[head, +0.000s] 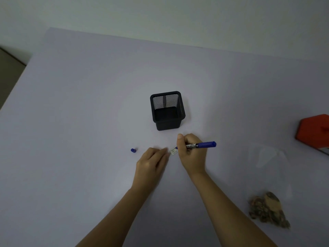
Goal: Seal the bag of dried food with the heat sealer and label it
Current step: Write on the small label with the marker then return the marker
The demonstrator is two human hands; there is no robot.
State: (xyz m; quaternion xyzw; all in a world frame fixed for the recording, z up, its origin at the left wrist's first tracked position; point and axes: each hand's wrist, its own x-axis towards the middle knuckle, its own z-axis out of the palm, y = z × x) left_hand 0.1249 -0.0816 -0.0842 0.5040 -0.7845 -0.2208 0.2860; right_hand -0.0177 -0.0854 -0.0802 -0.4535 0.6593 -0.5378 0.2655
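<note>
Our right hand [191, 154] grips the blue marker [204, 145], tip on the label [174, 151]. Our left hand [151, 161] lies flat beside it

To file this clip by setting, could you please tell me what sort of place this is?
Probably a plain work table against a bare wall, set up for packing: a mesh pen holder, a red device, likely the heat sealer, and a bag of dried food.
</note>
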